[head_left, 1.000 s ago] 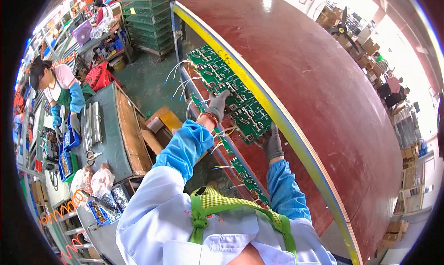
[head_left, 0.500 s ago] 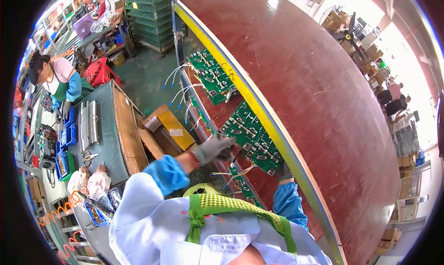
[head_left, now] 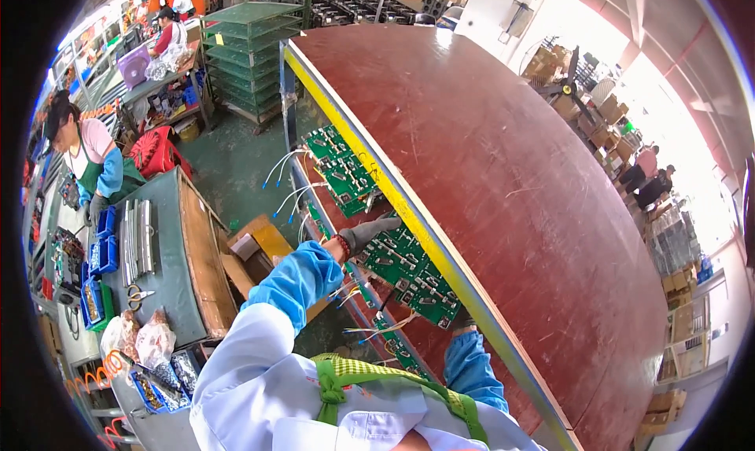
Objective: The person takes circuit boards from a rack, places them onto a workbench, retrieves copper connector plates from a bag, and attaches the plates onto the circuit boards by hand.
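Observation:
A green circuit board (head_left: 413,274) with many soldered parts lies on the red-brown shelf beneath the raised tabletop. My left hand (head_left: 370,235), in a grey glove, reaches across its far end with the fingers stretched out toward the tabletop edge. At the board's near right corner is my right hand (head_left: 462,320), also gloved. Its fingers are hidden by the board and the tabletop edge. Farther along the shelf sit more green boards (head_left: 340,168), with white wires ending in blue tips hanging off the side.
The large red-brown tabletop (head_left: 503,184) with a yellow edge (head_left: 354,136) overhangs the boards. Narrow boards (head_left: 401,350) with wires line the shelf's left side. An open cardboard box (head_left: 259,242) stands left, beside a bench with scissors (head_left: 138,296) and blue bins (head_left: 104,242). A co-worker (head_left: 86,152) works there.
My left hand has moved away from me, from the board's left edge to its far end. The view has tilted up a little. The board and my right hand stay about where they were.

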The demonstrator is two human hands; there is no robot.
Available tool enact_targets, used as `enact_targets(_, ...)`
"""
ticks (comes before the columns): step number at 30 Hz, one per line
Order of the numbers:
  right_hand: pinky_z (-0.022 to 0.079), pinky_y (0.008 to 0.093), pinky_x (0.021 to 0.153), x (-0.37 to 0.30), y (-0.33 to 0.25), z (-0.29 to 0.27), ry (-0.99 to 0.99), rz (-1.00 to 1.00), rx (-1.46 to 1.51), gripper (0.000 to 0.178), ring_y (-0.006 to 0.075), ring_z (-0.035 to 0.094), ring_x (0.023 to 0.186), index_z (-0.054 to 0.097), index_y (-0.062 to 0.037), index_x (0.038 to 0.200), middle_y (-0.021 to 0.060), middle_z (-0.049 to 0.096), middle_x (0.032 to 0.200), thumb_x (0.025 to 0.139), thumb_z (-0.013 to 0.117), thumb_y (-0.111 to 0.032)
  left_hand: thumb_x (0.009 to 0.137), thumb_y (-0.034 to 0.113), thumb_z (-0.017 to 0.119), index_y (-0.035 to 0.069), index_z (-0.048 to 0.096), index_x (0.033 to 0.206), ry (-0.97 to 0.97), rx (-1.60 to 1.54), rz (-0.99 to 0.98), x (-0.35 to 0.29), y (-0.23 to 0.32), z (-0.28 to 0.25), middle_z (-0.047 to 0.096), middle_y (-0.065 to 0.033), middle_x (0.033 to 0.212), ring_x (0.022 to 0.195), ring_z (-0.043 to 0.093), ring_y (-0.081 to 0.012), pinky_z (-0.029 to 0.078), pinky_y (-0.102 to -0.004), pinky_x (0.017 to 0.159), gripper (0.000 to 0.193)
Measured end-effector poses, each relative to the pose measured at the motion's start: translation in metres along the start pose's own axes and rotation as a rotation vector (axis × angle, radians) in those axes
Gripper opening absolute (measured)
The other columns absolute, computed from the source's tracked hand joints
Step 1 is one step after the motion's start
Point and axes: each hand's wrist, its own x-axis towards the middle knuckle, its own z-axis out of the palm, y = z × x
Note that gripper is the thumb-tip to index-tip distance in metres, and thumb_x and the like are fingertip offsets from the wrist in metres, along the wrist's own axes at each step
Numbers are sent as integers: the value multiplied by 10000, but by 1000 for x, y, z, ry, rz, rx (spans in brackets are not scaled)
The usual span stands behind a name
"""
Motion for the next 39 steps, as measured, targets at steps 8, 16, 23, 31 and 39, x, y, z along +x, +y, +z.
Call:
enact_targets(8,493,545,860,-55,-15,15,-99,258,90,575,298,572,1048,491,-89,1270,113,578,1191,897,443,-524,859,269,637,103,241,1438,18,-260,81,-94,-43,44,508,-57,1288,1038,580,-166,541,-358,806,720)
enact_targets(16,480,485,896,-156,-21,36,-213,427,31,643,299,560,1065,427,-89,1334,125,530,1254,818,501,-466,875,252,626,52,193,1451,182,-293,300,-224,-108,90,497,-60,1276,1054,549,-128,480,-283,866,748)
enact_targets(23,512,462,831,-242,-12,39,-406,714,-78,674,298,584,1015,421,-70,1329,140,546,1218,804,522,-480,912,203,555,62,229,1437,543,-338,455,-367,-203,155,452,-62,1329,1143,507,-156,436,-323,963,634)
enact_targets(31,554,435,771,-366,36,121,-559,991,-281,607,303,629,924,456,-9,1277,176,589,1141,826,514,-411,841,459,608,-41,143,1448,939,-301,441,-589,-241,204,281,-154,1465,1351,258,-225,196,-324,1108,914)
enact_targets(39,521,457,848,-499,145,182,-750,1324,-465,696,304,585,1033,410,-64,1335,153,543,1237,822,575,-504,858,360,602,16,222,1438,1190,-654,529,-778,-305,241,417,-116,1363,1201,452,-191,370,-341,1017,774)
